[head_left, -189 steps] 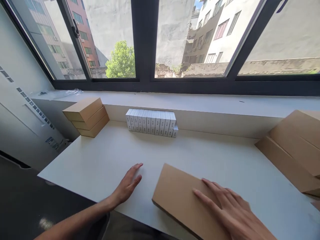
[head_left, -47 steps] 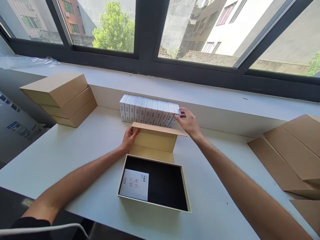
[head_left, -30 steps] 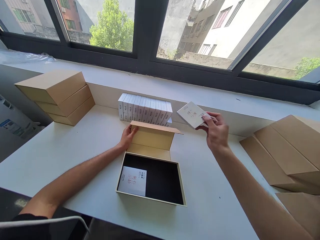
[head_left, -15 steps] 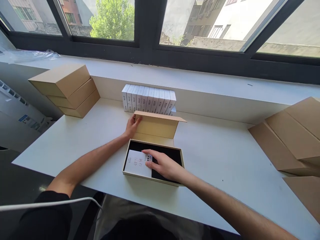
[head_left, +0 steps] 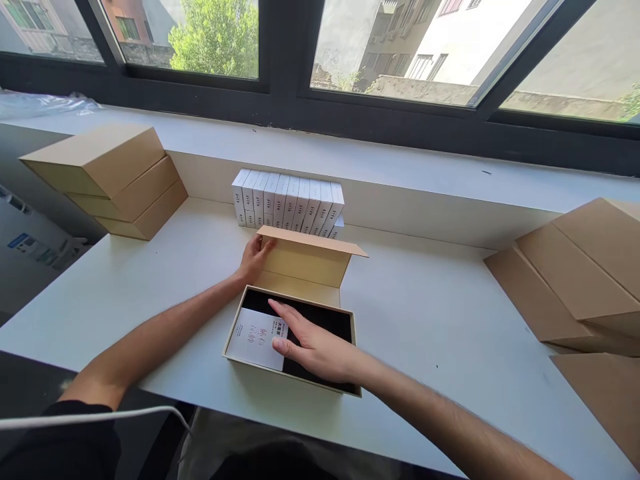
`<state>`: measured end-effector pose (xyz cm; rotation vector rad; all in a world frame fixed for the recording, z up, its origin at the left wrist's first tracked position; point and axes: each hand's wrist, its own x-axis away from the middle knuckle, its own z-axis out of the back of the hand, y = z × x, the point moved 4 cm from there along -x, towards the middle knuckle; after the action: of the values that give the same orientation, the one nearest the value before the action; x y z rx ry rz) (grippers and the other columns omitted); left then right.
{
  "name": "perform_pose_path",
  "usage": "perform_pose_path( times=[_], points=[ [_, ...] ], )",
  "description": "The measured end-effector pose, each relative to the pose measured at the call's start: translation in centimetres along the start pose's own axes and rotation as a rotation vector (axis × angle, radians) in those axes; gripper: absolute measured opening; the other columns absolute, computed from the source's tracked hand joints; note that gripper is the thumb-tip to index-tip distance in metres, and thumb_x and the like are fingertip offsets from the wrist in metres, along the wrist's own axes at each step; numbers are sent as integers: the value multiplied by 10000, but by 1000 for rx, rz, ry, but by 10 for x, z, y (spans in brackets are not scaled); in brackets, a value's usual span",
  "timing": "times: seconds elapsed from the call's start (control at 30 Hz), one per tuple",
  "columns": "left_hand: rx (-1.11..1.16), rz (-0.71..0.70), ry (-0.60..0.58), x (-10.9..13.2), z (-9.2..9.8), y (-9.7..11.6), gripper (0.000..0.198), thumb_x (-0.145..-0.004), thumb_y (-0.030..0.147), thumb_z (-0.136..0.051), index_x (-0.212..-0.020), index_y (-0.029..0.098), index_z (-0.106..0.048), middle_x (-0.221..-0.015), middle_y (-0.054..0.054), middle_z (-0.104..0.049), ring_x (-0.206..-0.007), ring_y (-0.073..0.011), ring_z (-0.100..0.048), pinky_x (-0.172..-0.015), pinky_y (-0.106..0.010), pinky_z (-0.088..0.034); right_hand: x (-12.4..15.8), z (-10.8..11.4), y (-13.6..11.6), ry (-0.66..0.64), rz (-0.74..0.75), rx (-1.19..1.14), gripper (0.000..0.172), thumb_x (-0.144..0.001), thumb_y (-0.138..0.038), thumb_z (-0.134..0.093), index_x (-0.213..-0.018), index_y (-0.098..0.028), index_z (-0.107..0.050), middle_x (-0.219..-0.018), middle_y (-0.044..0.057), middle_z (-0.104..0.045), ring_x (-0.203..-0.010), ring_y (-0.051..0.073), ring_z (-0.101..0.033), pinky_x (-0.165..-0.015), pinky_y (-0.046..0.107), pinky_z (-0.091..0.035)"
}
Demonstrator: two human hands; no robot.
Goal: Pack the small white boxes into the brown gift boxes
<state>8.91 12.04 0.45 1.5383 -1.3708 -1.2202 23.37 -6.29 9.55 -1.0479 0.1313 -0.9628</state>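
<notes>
A shallow kraft-coloured gift box (head_left: 290, 378) with a black lining stands near the front of the table, its hinged lid (head_left: 310, 262) raised at the back. My left hand (head_left: 255, 257) grips the lid's left end between thumb and fingers. In the left part of the box lies a small white printed box (head_left: 254, 339), face up. Over the black lining (head_left: 327, 325) hovers my right hand (head_left: 317, 343), fingers stretched out and thumb apart, nothing in its grasp. Its thumb and fingertips are at the white box's right edge; whether they touch it I cannot tell.
Behind the lid stands a row of several white boxes (head_left: 287, 197) against the ledge. Closed kraft boxes (head_left: 125, 180) are stacked at the left, and more brown boxes (head_left: 575, 267) stand at the right. A white cable (head_left: 90, 418) crosses the lower left.
The gift box has shifted slightly left and nearer to me in view. My right hand has spread a little and moved off the white box's face. My left hand keeps hold of the lid.
</notes>
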Motion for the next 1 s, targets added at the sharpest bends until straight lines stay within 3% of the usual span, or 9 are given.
perform_pose_path(
  times=[0.1,0.17,0.27,0.3,0.4,0.53,0.63,0.83,1.0],
  points=[
    [-21,24,4,0,0,-1,510,-754,552,-765,-1056,160,-641,-1030,-89,-734,-922,-234,-691,-752,-307,-558,26,40,-18,364,201,-35,441,-970,-483,-545,-1325,-235,-627,-1167,87,-719,-950,200,-696,-767,319,-563],
    [-15,31,-7,-1,0,-1,529,-742,561,-772,-1064,163,-642,-1039,-87,-732,-928,-235,-690,-752,-309,-559,44,87,-21,716,338,-118,320,-1001,-434,-502,-960,-217,-735,-698,7,-682,-586,129,-619,-550,260,-493],
    [1,36,-2,-1,-1,-1,558,-714,577,-788,-1059,162,-646,-1047,-84,-731,-936,-235,-688,-762,-308,-560,47,164,10,1204,367,-194,450,-1014,-476,-411,-735,-208,-640,-536,-29,-518,-443,107,-485,-431,252,-399],
    [2,42,8,-1,-1,-2,565,-703,583,-793,-1047,160,-648,-1040,-85,-732,-934,-235,-688,-764,-308,-559,36,184,29,1240,258,-182,450,-1003,-509,-393,-739,-213,-606,-562,-27,-517,-451,110,-491,-418,249,-392],
    [1,65,20,-1,-1,-3,583,-676,602,-802,-1023,159,-647,-990,-84,-737,-911,-241,-691,-756,-319,-559,-12,219,87,1084,18,-87,372,-887,-560,-562,-863,-193,-621,-740,42,-660,-605,159,-629,-469,264,-468],
    [-4,50,-13,-2,-3,-4,572,-705,606,-776,-1048,168,-645,-985,-81,-738,-928,-248,-691,-762,-331,-553,-62,218,135,987,-50,45,547,-748,-482,-736,-1184,-168,-631,-1078,137,-726,-855,242,-707,-746,386,-570],
    [-9,47,0,-3,-3,-4,558,-706,593,-785,-1044,169,-658,-1022,-83,-736,-948,-242,-684,-767,-317,-551,-77,208,151,993,-59,144,619,-795,-423,-670,-1357,-193,-546,-1246,136,-679,-973,270,-704,-884,437,-539],
    [-1,83,-13,-2,-3,-5,547,-719,586,-780,-1058,175,-654,-1047,-79,-732,-922,-225,-682,-747,-299,-550,-71,200,174,1070,-80,210,593,-871,-331,-461,-1458,-252,-458,-1263,93,-676,-1037,267,-676,-919,435,-524],
    [-16,67,-7,-2,-1,-6,543,-728,577,-777,-1063,171,-644,-1048,-82,-727,-935,-224,-680,-767,-299,-546,-70,201,179,1101,-58,168,621,-907,-467,-452,-1484,-240,-417,-1410,112,-582,-1074,265,-658,-917,419,-526]
  ],
)
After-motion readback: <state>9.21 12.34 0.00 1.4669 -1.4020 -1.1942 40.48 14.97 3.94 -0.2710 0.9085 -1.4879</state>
